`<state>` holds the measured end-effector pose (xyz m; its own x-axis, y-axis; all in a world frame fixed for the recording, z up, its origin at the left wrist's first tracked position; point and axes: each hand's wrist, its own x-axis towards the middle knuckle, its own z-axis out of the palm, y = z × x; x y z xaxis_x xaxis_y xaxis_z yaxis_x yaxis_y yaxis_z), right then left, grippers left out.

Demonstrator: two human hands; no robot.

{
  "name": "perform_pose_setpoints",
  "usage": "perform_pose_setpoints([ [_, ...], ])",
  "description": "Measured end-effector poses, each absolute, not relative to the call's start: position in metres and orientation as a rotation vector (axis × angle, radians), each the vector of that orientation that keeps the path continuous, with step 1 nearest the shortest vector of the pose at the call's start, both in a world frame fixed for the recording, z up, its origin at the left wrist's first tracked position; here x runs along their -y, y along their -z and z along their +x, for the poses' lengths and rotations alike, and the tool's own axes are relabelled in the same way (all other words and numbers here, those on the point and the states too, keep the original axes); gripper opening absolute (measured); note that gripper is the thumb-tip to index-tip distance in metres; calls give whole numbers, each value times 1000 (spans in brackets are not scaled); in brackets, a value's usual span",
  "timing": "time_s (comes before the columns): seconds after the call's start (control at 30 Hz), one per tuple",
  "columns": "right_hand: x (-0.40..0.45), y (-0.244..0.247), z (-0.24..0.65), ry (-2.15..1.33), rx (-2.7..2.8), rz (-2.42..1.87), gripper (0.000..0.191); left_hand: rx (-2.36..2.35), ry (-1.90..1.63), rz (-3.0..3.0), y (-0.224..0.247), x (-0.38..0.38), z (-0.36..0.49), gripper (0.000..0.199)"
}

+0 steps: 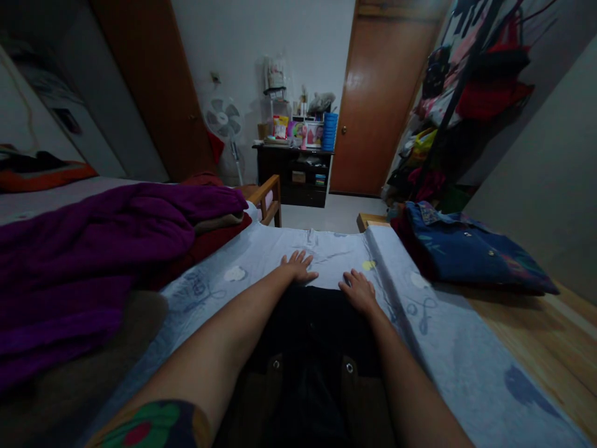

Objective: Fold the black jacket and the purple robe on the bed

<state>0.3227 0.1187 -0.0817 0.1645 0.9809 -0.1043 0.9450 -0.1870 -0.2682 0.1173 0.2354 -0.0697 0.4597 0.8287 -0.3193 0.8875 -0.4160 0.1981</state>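
"Where's the black cloth garment with brown panels and metal eyelets [312, 323]?"

"Flat on the pale blue patterned bedsheet [433, 348]."

"And the hands?"

"Apart, fingers spread. The left hand [297, 267] lies just beyond the garment's far left corner, the right hand [359, 291] by its far right corner."

"Around the garment?"

"Left of it, rumpled purple fabric [140, 224]; right, a folded blue patterned garment [476, 249]."

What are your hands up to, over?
Left hand, right hand: open, palms down. Black garment: on pale sheet, far end by both hands. Purple cloth: off left, apart from hands.
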Motion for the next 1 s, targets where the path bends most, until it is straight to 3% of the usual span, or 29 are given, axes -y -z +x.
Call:
perform_pose_setpoints([
  [0.53, -111, 86, 322, -362, 1806, -2215, 49, -1785, 142, 2226, 84, -302, 150, 85],
  [0.77, -110, 85, 322, -397, 1788, -2195, 50, -1444, -22, 2611, 95, -308, 151, 60],
  [1.0, -109, 85, 323, -407, 1782, -2171, 49, -1558, 29, 2521, 92, -325, 150, 72],
])
